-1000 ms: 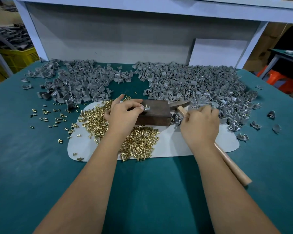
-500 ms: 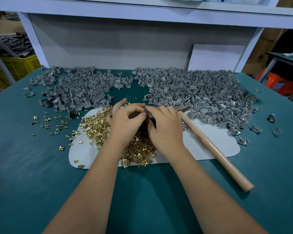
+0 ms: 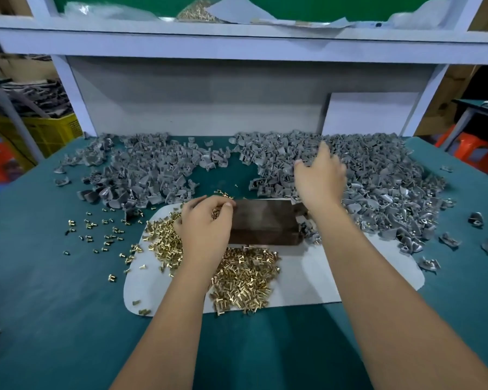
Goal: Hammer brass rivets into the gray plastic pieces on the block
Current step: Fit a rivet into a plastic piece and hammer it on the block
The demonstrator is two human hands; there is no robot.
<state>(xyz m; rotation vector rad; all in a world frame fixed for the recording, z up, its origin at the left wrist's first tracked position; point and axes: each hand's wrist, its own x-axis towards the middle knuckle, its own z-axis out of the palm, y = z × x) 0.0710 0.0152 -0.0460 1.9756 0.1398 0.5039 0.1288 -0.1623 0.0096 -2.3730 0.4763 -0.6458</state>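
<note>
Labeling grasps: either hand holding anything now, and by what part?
Left hand: fingers curled over the brass rivets, a held one can't be confirmed. Right hand: open above the gray pieces, holding nothing.

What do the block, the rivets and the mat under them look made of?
Block: dark brown with faint grain, probably wood, though blur leaves it open.
Rivets: shiny yellow metal, brass-like glints.
Mat: flat, matte pale grey sheet with rounded corners; plastic or card, cannot tell.

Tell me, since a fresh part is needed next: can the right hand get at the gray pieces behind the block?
Probably yes. The right hand hovers open over the gray pieces beyond the block, with nothing between them. The left hand is off at the rivets.
</note>
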